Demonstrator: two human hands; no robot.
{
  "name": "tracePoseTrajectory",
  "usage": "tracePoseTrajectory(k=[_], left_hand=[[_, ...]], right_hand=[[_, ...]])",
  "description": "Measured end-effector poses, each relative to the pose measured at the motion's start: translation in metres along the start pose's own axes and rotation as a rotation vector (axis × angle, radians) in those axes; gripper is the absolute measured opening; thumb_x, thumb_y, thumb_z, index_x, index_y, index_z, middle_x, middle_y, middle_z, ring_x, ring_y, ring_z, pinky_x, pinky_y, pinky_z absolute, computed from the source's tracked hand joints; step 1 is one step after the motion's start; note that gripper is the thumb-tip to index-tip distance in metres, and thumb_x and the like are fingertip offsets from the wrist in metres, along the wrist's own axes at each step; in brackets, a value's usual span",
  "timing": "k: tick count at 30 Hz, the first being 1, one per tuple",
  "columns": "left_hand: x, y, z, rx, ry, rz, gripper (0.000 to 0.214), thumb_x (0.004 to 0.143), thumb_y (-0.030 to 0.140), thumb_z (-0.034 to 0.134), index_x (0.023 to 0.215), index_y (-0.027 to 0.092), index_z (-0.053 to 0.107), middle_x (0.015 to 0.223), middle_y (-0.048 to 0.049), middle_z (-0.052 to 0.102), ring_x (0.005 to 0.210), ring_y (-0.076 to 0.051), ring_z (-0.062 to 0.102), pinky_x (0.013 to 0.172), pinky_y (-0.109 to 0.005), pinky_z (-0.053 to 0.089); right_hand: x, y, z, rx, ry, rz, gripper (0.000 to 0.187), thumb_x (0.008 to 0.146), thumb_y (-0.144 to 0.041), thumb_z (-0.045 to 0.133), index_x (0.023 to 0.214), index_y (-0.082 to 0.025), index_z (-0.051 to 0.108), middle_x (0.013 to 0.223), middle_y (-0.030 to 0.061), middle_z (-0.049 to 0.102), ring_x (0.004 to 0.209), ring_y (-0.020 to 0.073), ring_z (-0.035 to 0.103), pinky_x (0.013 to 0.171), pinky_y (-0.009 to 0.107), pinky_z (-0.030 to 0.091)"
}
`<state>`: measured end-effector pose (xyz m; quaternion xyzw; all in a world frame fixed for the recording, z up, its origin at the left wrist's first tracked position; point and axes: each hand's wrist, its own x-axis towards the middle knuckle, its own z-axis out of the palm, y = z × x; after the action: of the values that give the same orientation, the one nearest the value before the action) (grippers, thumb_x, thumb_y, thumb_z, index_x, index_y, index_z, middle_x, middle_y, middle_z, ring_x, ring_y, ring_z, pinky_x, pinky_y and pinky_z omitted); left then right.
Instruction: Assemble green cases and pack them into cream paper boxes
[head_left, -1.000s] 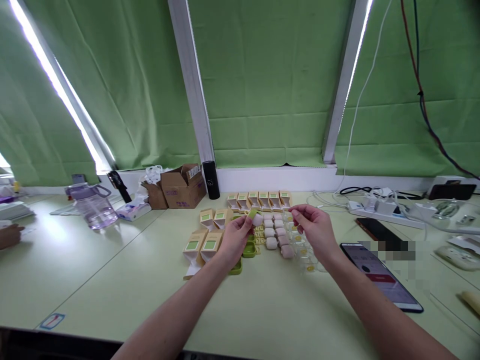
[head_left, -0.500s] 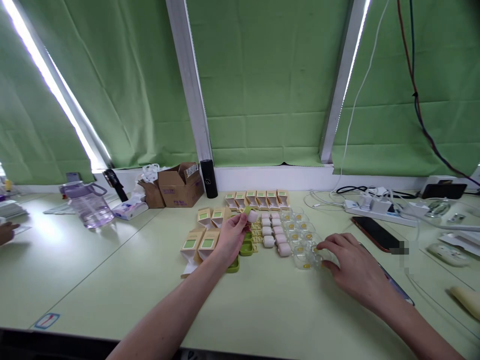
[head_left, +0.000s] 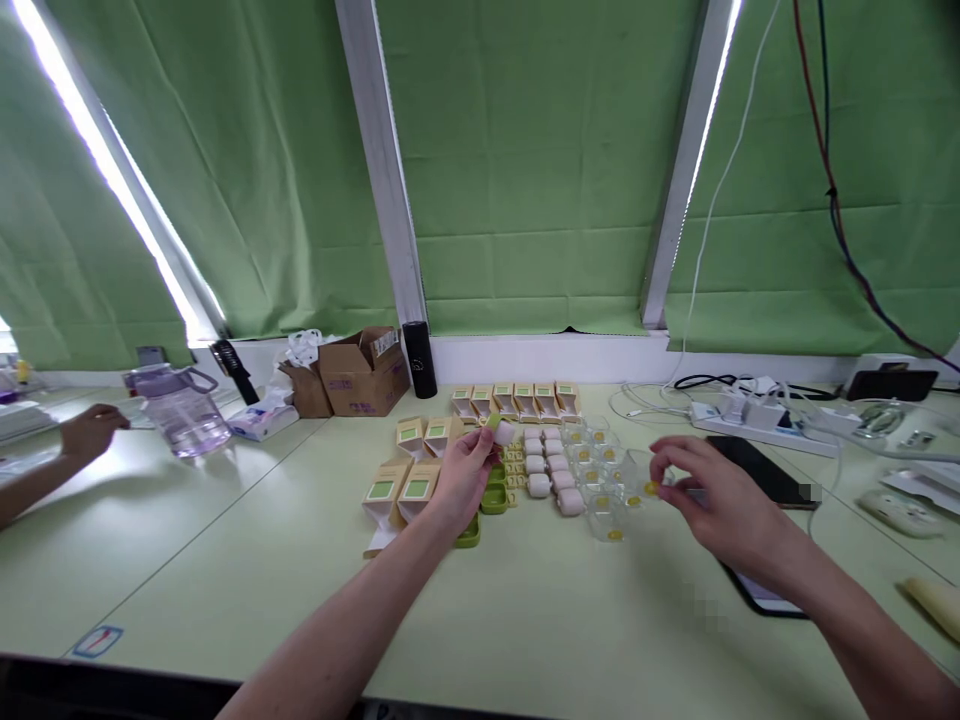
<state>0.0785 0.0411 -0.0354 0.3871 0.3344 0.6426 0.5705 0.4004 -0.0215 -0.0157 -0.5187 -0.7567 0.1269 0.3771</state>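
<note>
My left hand [head_left: 463,477] is closed round a small pale pink case [head_left: 503,432] with a green bit on it, held just above the table. My right hand [head_left: 718,505] pinches a clear plastic shell with a yellow dot [head_left: 646,476], lifted a little off the table. Between my hands lie a column of pink cases [head_left: 551,470] and a cluster of clear shells [head_left: 600,480]. Green trays [head_left: 495,497] lie under my left hand. Small tan boxes with green labels [head_left: 409,490] stand to its left, and a row of them [head_left: 517,400] stands farther back.
Two phones [head_left: 757,470] lie at the right, with a power strip and cables [head_left: 757,412] behind them. Brown cartons [head_left: 360,375], a black cylinder [head_left: 418,358] and a purple water jug [head_left: 180,410] stand at the back left. Another person's hand [head_left: 90,432] reaches in at far left.
My right hand went down to the clear shells, then rose with one pinched in its fingers. My left hand stayed put with the pink case. The other person's hand moved in toward the jug.
</note>
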Motion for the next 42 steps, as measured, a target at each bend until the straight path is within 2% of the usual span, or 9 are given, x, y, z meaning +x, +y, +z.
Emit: tracePoseTrajectory(k=[2, 5, 8, 11, 16, 22, 31, 36, 42], left_hand=[[0.001, -0.001, -0.001, 0.000, 0.006, -0.001, 0.056, 0.061, 0.058, 0.094, 0.089, 0.012, 0.081, 0.086, -0.0055, 0.069, 0.076, -0.012, 0.053, 0.074, -0.024, 0.046], [0.004, -0.004, -0.004, 0.014, 0.008, 0.008, 0.054, 0.063, 0.058, 0.093, 0.091, 0.013, 0.081, 0.090, -0.0064, 0.071, 0.078, -0.013, 0.055, 0.074, -0.025, 0.047], [0.007, -0.006, -0.009, 0.017, 0.003, 0.031, 0.051, 0.068, 0.057, 0.091, 0.093, 0.014, 0.081, 0.091, -0.0062, 0.072, 0.080, -0.014, 0.057, 0.078, -0.026, 0.048], [0.009, -0.007, -0.011, 0.006, 0.011, 0.051, 0.049, 0.069, 0.055, 0.091, 0.094, 0.014, 0.081, 0.091, -0.0054, 0.072, 0.080, -0.013, 0.057, 0.079, -0.026, 0.048], [0.010, -0.007, -0.012, 0.008, 0.031, 0.064, 0.048, 0.070, 0.056, 0.091, 0.094, 0.015, 0.081, 0.093, -0.0059, 0.073, 0.080, -0.014, 0.058, 0.078, -0.026, 0.047], [0.010, -0.010, -0.013, 0.019, 0.029, 0.077, 0.047, 0.073, 0.056, 0.089, 0.095, 0.015, 0.081, 0.095, -0.0060, 0.073, 0.082, -0.014, 0.058, 0.080, -0.026, 0.046], [0.007, -0.009, -0.009, 0.043, 0.032, 0.085, 0.050, 0.069, 0.058, 0.090, 0.091, 0.014, 0.079, 0.092, -0.0054, 0.071, 0.079, -0.014, 0.056, 0.077, -0.026, 0.045], [0.007, -0.010, -0.009, 0.049, 0.025, 0.097, 0.052, 0.065, 0.059, 0.091, 0.089, 0.015, 0.079, 0.088, -0.0040, 0.070, 0.076, -0.013, 0.057, 0.074, -0.026, 0.046], [0.002, -0.006, -0.005, 0.078, 0.021, 0.092, 0.050, 0.068, 0.057, 0.091, 0.092, 0.016, 0.079, 0.092, -0.0051, 0.072, 0.079, -0.015, 0.059, 0.074, -0.026, 0.047]], right_hand=[[0.016, -0.019, 0.004, 0.296, -0.026, 0.035, 0.015, 0.094, -0.038, 0.064, 0.088, -0.025, 0.061, 0.123, 0.0089, 0.067, 0.122, 0.0292, 0.062, 0.091, 0.040, 0.060], [0.042, -0.043, 0.026, 0.787, -0.113, 0.106, 0.028, 0.086, -0.047, 0.078, 0.089, -0.023, 0.063, 0.106, 0.0055, 0.072, 0.104, 0.0247, 0.069, 0.098, 0.047, 0.060], [0.063, -0.055, 0.058, 1.242, -0.079, 0.164, 0.035, 0.073, -0.034, 0.092, 0.091, -0.023, 0.064, 0.109, 0.0027, 0.074, 0.106, 0.0241, 0.072, 0.103, 0.050, 0.058], [0.075, -0.056, 0.086, 1.499, -0.027, 0.282, 0.043, 0.066, -0.020, 0.094, 0.098, -0.024, 0.065, 0.098, 0.0020, 0.077, 0.100, 0.0262, 0.077, 0.089, 0.043, 0.063], [0.075, -0.052, 0.120, 1.721, 0.000, 0.414, 0.027, 0.075, -0.028, 0.087, 0.091, -0.024, 0.066, 0.090, 0.0033, 0.080, 0.083, 0.0215, 0.076, 0.066, 0.030, 0.060], [0.063, -0.056, 0.133, 1.743, -0.039, 0.408, 0.025, 0.083, -0.041, 0.083, 0.093, -0.025, 0.065, 0.096, 0.0042, 0.080, 0.084, 0.0238, 0.077, 0.068, 0.035, 0.062], [0.053, -0.064, 0.141, 1.505, 0.067, 0.362, 0.054, 0.066, -0.034, 0.097, 0.107, -0.028, 0.063, 0.110, 0.0026, 0.075, 0.093, 0.0249, 0.076, 0.074, 0.041, 0.066], [0.051, -0.064, 0.151, 1.362, 0.109, 0.284, 0.049, 0.062, -0.038, 0.097, 0.097, -0.026, 0.065, 0.117, 0.0033, 0.069, 0.099, 0.0220, 0.069, 0.083, 0.042, 0.066], [0.050, -0.065, 0.151, 1.277, 0.099, 0.233, 0.046, 0.063, -0.033, 0.095, 0.098, -0.024, 0.068, 0.112, 0.0047, 0.068, 0.102, 0.0236, 0.064, 0.079, 0.041, 0.067]])
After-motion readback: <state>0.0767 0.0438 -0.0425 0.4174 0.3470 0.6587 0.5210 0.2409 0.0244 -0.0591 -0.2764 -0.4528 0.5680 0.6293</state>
